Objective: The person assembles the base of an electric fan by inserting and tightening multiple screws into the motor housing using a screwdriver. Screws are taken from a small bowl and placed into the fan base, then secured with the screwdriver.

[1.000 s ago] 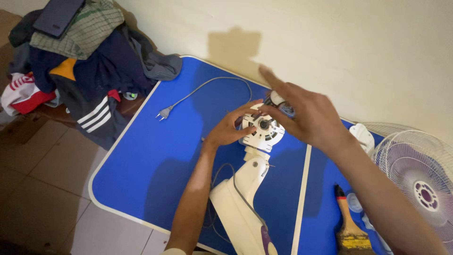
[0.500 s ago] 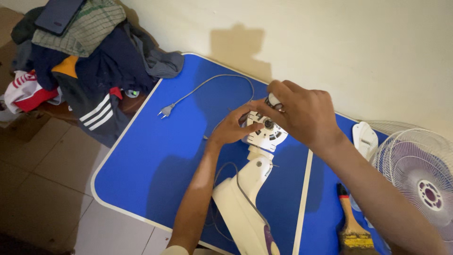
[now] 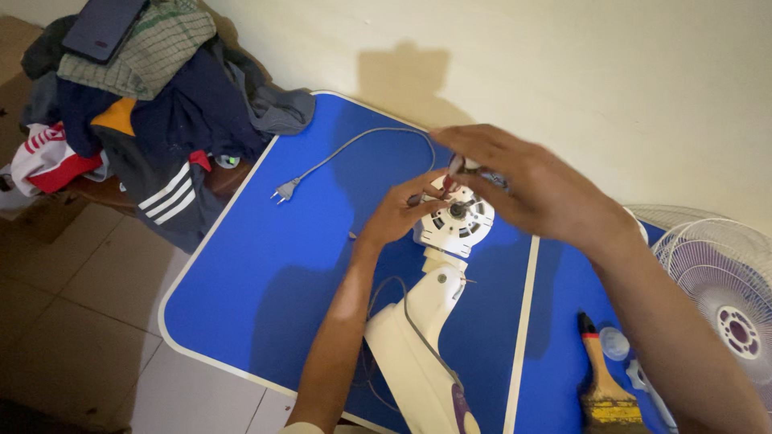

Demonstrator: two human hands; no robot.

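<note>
Left hand (image 3: pixel 396 214) pinches the rim of the white round vented plastic fan motor housing (image 3: pixel 455 220); right hand (image 3: pixel 537 189) curls around a small part above; rigid, probably heavy, best gripped at its rim

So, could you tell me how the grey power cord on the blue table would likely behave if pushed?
The grey power cord lies in a loose curve, so it is probably floppy and would bend rather than slide whole. It looks thin, likely light. Its plug lies free on the blue table, so it may drag along.
</note>
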